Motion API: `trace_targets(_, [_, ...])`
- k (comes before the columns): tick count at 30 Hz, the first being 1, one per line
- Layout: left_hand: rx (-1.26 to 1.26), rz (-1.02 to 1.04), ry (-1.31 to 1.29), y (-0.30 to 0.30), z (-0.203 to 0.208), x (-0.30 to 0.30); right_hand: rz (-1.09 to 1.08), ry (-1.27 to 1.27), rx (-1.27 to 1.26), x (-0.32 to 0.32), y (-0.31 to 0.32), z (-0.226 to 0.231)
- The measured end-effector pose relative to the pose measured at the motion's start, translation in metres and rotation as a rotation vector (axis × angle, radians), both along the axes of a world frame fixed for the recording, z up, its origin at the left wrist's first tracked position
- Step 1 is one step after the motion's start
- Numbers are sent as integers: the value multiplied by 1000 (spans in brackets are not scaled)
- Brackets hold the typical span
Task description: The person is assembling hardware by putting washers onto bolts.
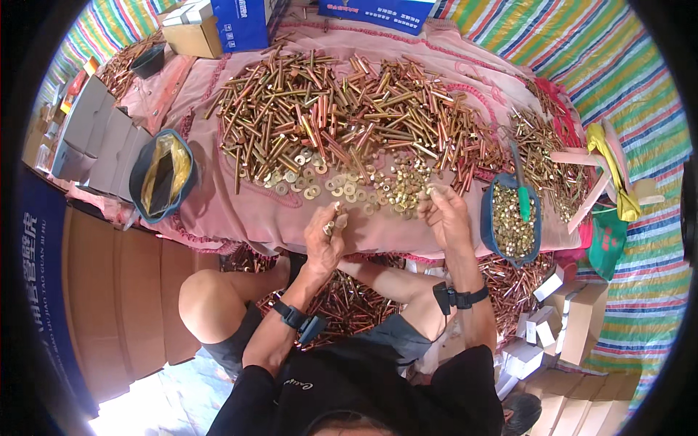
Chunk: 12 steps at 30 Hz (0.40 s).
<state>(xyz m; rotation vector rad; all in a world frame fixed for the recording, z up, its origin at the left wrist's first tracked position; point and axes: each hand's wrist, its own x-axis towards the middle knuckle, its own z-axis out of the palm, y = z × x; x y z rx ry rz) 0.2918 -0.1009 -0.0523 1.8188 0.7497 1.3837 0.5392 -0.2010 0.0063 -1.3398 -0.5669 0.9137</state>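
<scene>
My left hand (325,236) is closed above the near edge of the pink cloth (254,221), with small pale metal pieces showing among its curled fingers. Their exact kind is hard to make out. To the right, my right hand (445,219) pinches thumb and fingers together beside a heap of small brass-coloured nuts (407,183); whatever sits between the fingertips is too small to name. Flat round washers (313,192) lie scattered just beyond my left hand. Behind them spreads a large pile of long copper- and gold-coloured metal rods and tubes (327,109).
A blue tub of nuts (534,227) with a green-handled tool (523,200) stands right. At left is a blue bucket (190,182) lined with yellow. More rods (349,305) lie below the cloth's edge. Cartons (582,320) are stacked at lower right, a pink-legged stool (592,171) above them.
</scene>
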Motion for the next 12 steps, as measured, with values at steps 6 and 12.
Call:
trace_targets(6, [-23, -74, 8, 4, 0, 4, 205, 325, 192, -25, 1, 8])
trace_targets(12, [0, -97, -62, 6, -10, 0, 311, -266, 116, -74, 24, 24])
